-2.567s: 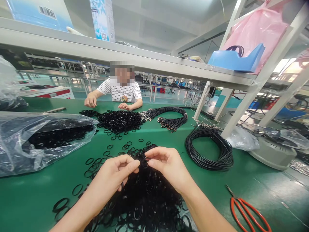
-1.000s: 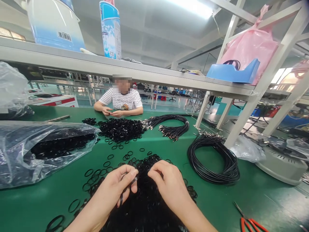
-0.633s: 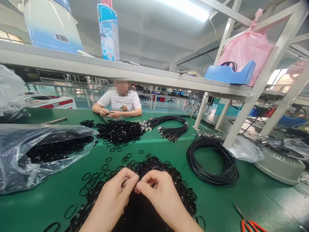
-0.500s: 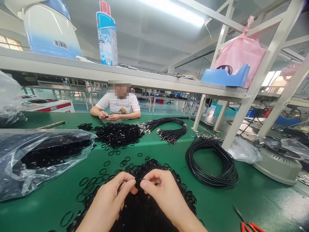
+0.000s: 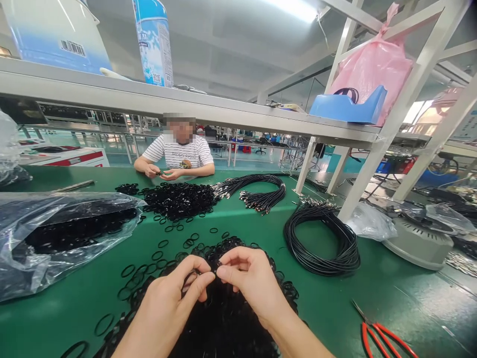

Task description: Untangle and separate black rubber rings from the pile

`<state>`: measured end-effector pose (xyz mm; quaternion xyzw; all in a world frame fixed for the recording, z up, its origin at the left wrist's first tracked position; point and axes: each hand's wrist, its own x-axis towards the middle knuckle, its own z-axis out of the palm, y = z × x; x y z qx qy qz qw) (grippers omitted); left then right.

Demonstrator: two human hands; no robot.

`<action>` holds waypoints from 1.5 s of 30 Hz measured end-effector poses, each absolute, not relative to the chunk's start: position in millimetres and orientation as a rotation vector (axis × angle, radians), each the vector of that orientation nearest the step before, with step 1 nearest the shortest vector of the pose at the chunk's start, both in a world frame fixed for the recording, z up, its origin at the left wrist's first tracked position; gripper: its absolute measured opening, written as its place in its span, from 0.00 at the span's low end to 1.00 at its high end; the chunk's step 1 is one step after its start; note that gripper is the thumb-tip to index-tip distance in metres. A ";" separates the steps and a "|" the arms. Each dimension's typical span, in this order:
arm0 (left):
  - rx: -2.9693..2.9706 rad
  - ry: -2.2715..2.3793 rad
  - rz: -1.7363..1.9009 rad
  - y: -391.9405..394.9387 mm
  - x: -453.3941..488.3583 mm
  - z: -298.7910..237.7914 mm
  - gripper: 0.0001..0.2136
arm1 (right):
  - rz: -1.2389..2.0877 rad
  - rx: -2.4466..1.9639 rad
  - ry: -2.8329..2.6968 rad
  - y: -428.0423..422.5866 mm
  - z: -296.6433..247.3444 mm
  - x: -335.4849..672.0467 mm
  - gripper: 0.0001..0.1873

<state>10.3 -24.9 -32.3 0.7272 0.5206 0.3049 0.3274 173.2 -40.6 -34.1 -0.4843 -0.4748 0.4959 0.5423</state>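
Note:
A big heap of black rubber rings (image 5: 219, 318) lies on the green tabletop in front of me. Over it, my left hand (image 5: 179, 293) is closed in a pinch, and a bit of a black ring shows between its thumb and fingers. My right hand (image 5: 249, 283) pinches at the same spot, its fingertips almost touching those of the left. What lies between the tips is small and dark, seemingly a black ring, mostly covered by the fingers. Loose rings (image 5: 128, 271) are scattered along the heap's left side.
A plastic bag (image 5: 112, 248) of black rings lies left. Beyond is a second ring pile (image 5: 179, 199), with a person (image 5: 179, 154) seated behind it. Coiled black cables (image 5: 322, 243), red-handled pliers (image 5: 376, 330) and a grey round device (image 5: 417, 243) are right. A shelf (image 5: 223, 112) crosses above.
My view has tipped down slightly, so the shelf items sit higher and more of the pliers shows. Both hands keep pinching over the heap, with small finger shifts.

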 end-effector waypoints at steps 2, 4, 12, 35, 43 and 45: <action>1.881 1.342 0.775 -26.6 12.7 -33.3 0.11 | 1.209 -1.130 -1.122 -41.6 -33.5 172.8 0.07; 1.869 1.321 0.761 -27.5 14.0 -34.6 0.12 | 1.224 -1.092 -1.120 -42.6 -33.3 172.5 0.09; 1.870 1.306 0.728 -28.8 15.2 -30.1 0.13 | 1.035 -1.107 -1.298 -45.5 -33.7 171.0 0.08; 1.273 1.123 0.787 -16.8 10.3 -31.7 0.12 | 0.549 -1.548 -1.745 -35.2 -32.8 209.4 0.08; 1.131 0.972 0.796 -18.6 4.8 -32.6 0.26 | 0.472 -1.462 -1.763 -49.5 -22.0 188.9 0.02; 1.170 0.973 0.740 -23.8 7.9 -28.7 0.28 | 0.501 -1.341 -1.783 -56.5 -20.2 178.4 0.06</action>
